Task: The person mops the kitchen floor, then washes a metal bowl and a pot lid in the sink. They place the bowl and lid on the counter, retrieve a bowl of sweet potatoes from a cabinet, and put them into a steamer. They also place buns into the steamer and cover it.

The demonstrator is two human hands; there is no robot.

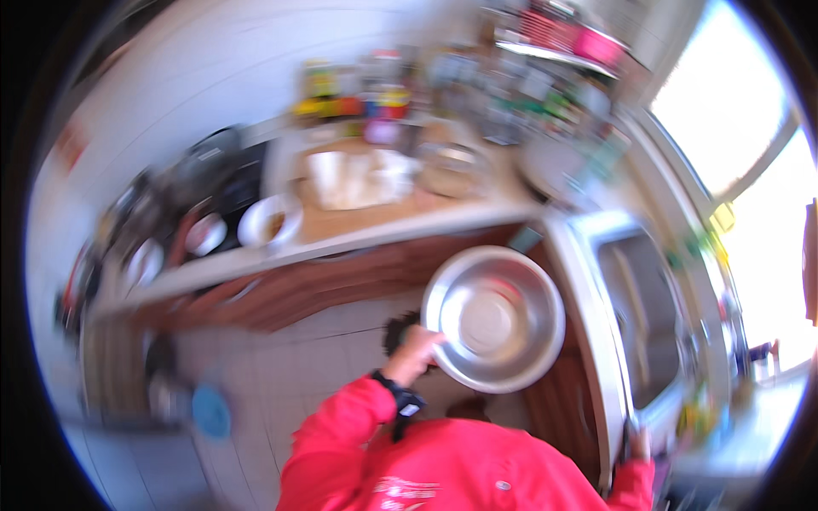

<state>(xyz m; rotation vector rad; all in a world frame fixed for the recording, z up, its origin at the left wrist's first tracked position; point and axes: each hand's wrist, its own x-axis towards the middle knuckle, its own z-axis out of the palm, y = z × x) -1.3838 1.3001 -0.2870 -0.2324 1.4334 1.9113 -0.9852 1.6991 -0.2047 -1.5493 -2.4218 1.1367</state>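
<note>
My left hand (414, 355) grips the rim of a round stainless steel basin (493, 319). The basin is held in front of me, above the floor and close to the corner where the counters meet. Nothing but reflections shows inside it, some of them red. At the lower right, my right hand (641, 442) is beside the near end of the sink counter. Blur and the sleeve hide its fingers, so whether it holds anything is unclear. The metal sink (641, 313) lies to the right of the basin.
On the long counter (358, 235), a white bowl (270, 220) stands beside a wooden board (319, 223) bearing a white cloth or paper (361, 179). Cookware (208, 163) sits farther left. Several jars and bottles (383, 89) line the wall. A blue basin (211, 412) is on the tiled floor.
</note>
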